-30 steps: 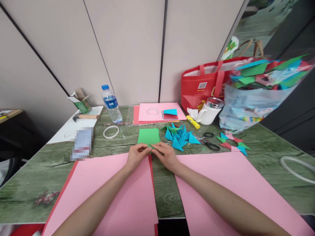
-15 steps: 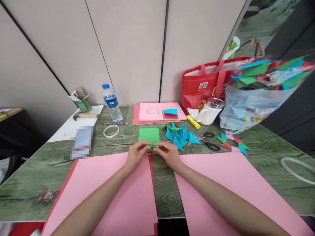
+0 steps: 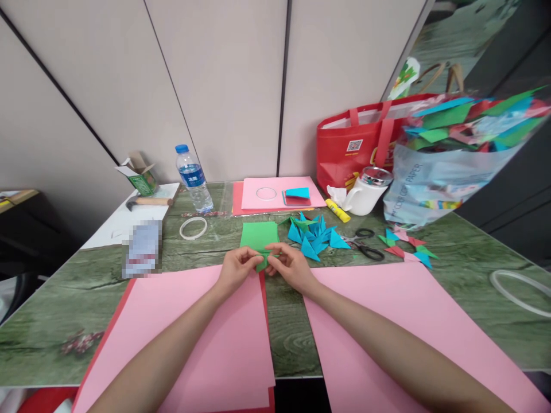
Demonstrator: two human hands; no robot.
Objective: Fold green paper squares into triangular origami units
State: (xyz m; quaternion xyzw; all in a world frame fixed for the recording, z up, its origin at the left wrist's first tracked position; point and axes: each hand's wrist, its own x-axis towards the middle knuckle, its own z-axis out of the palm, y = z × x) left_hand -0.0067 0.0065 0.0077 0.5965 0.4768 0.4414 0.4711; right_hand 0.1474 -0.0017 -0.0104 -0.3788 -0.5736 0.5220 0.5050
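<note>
1. A small folded piece of green paper (image 3: 261, 263) is held at the near edge of the stack of green square paper (image 3: 258, 234), between both hands.
2. By the left hand (image 3: 237, 267), the piece is pinched narrowly between thumb and forefinger.
3. The right hand (image 3: 293, 268) is set close at its other side, fingers bent; whether paper is gripped there cannot be told.
4. The visible flap is pointed downward, away from the stack – its full long axis is hidden by fingers.
5. Right of the stack, a heap of pointed blue folded-paper pieces (image 3: 316, 238) is seen – and, farther right, black-handled metal scissors (image 3: 354, 241).
6. Nearer than the stack, a large pink paper sheet (image 3: 206, 332) is laid beneath the left forearm.
</note>
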